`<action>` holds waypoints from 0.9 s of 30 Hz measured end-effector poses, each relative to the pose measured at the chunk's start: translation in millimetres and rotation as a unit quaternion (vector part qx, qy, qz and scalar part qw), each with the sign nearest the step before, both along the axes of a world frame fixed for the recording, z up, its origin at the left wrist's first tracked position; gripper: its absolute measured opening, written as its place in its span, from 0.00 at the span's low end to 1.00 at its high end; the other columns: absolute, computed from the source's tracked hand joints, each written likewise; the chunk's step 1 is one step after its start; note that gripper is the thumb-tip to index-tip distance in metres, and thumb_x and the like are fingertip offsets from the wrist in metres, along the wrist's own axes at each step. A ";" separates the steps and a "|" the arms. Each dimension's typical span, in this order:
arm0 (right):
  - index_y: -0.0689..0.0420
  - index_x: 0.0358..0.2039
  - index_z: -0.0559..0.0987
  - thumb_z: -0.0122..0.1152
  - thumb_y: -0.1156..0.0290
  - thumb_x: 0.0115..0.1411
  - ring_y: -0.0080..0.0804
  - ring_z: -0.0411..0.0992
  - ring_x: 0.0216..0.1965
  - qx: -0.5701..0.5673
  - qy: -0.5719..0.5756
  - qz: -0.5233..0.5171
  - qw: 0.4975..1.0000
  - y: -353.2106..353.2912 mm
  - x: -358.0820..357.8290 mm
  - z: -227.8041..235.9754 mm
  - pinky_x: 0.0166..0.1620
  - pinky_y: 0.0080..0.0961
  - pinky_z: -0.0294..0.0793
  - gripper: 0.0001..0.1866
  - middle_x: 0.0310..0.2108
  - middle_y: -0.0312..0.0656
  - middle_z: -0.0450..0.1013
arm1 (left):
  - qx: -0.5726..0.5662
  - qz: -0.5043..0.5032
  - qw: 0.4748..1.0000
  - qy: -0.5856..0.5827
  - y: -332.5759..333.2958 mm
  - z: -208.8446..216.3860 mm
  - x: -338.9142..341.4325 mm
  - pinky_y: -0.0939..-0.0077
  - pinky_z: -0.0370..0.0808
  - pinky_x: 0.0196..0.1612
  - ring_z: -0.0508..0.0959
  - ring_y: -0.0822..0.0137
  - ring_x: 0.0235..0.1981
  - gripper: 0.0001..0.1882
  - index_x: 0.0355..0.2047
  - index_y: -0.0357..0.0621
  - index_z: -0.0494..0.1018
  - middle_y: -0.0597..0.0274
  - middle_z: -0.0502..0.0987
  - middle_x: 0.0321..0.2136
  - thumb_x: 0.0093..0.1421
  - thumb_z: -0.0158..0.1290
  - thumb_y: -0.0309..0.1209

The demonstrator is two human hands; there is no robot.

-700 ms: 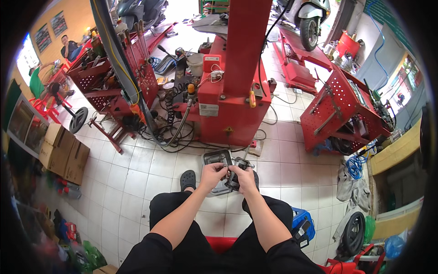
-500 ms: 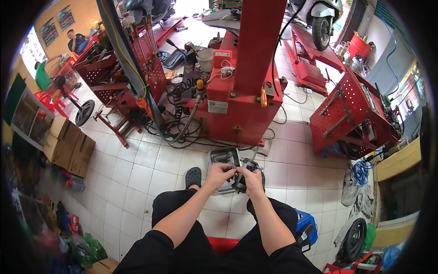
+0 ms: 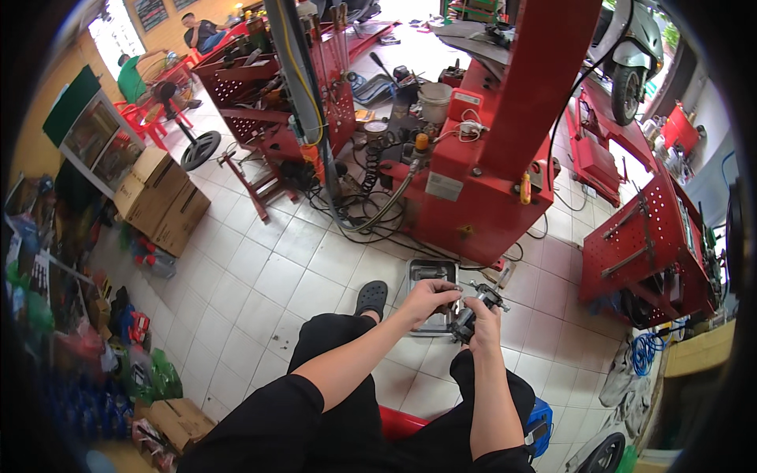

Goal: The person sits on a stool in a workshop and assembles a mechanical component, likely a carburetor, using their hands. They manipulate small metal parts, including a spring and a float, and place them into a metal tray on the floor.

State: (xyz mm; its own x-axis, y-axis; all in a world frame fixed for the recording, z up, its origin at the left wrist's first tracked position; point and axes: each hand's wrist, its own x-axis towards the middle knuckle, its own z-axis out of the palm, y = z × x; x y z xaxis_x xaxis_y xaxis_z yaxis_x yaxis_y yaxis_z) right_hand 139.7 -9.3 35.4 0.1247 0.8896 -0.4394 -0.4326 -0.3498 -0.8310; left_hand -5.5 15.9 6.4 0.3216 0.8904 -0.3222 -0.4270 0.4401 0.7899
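My left hand (image 3: 430, 301) is closed in a pinch over a grey metal tray (image 3: 410, 276) on the floor. Whatever small piece its fingertips hold is too small to make out. Close to its right, my right hand (image 3: 484, 323) grips a dark and silver metal mechanical part (image 3: 490, 296), whose exact kind I cannot tell. The part is tilted, and its middle is partly covered by my fingers. More metal pieces (image 3: 430, 276) lie in the far end of the tray, beyond my left hand.
A red lift post with a wide base (image 3: 481, 209) stands just ahead, hoses and cables (image 3: 363, 225) along its foot. Red perforated tool carts (image 3: 631, 244) flank it. Cardboard boxes (image 3: 162, 201) are at left; a blue case (image 3: 539, 426) sits by my right leg. Two people sit far left.
The whole view has swung, so the surroundings sit farther right and lower. My right hand has turned more upright with the metal part, and my left fingertips have shifted beside it.
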 end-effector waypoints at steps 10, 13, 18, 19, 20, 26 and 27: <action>0.62 0.31 0.76 0.62 0.77 0.48 0.28 0.72 0.22 0.030 0.046 0.030 0.998 2.9 0.9 -9.2 0.29 0.24 0.72 0.08 0.24 0.39 0.74 | -0.035 0.139 0.989 -0.039 9.7 -9.1 -3.5 0.74 0.76 0.35 0.77 0.70 0.30 0.09 0.37 0.40 0.73 0.63 0.77 0.30 0.55 0.56 0.26; 0.62 0.30 0.76 0.61 0.76 0.50 0.26 0.72 0.22 0.053 0.064 0.038 0.996 3.9 3.6 -5.6 0.27 0.21 0.71 0.07 0.24 0.39 0.74 | -0.045 0.138 0.987 -0.068 12.1 -2.7 1.6 0.73 0.76 0.36 0.78 0.69 0.30 0.10 0.38 0.39 0.71 0.62 0.77 0.31 0.55 0.56 0.25; 0.62 0.30 0.76 0.61 0.75 0.50 0.25 0.71 0.22 0.067 0.067 0.034 0.995 1.7 4.6 -6.2 0.28 0.21 0.71 0.07 0.24 0.39 0.74 | -0.070 0.114 0.989 -0.069 4.1 0.0 8.1 0.76 0.77 0.37 0.78 0.69 0.30 0.10 0.38 0.40 0.71 0.62 0.77 0.31 0.55 0.56 0.25; 0.62 0.30 0.76 0.61 0.75 0.50 0.25 0.71 0.22 0.069 0.069 0.033 0.995 2.4 4.2 -6.8 0.28 0.21 0.71 0.06 0.24 0.39 0.74 | -0.070 0.113 0.988 -0.074 3.7 -0.2 8.2 0.76 0.77 0.37 0.78 0.69 0.30 0.10 0.38 0.40 0.71 0.62 0.77 0.31 0.55 0.56 0.25; 0.62 0.30 0.76 0.61 0.75 0.50 0.25 0.71 0.23 0.070 0.070 0.034 0.995 2.8 3.9 -7.2 0.28 0.21 0.71 0.06 0.24 0.39 0.73 | -0.071 0.112 0.988 -0.080 3.4 -0.5 8.2 0.76 0.77 0.37 0.78 0.70 0.30 0.10 0.38 0.40 0.71 0.62 0.77 0.31 0.55 0.56 0.25; 0.61 0.29 0.75 0.60 0.76 0.50 0.25 0.71 0.22 0.095 0.077 0.014 0.992 3.6 2.6 -5.6 0.28 0.21 0.71 0.05 0.23 0.38 0.73 | -0.078 0.110 0.987 -0.090 1.3 -3.1 9.5 0.75 0.77 0.38 0.78 0.69 0.30 0.09 0.37 0.40 0.72 0.61 0.77 0.31 0.55 0.55 0.24; 0.61 0.28 0.75 0.60 0.76 0.50 0.25 0.71 0.22 0.089 0.080 0.006 0.993 3.4 2.6 -5.4 0.28 0.21 0.71 0.05 0.23 0.38 0.73 | -0.073 0.109 0.987 -0.089 1.2 -4.2 9.4 0.74 0.77 0.38 0.78 0.68 0.31 0.09 0.37 0.40 0.72 0.60 0.77 0.31 0.55 0.55 0.24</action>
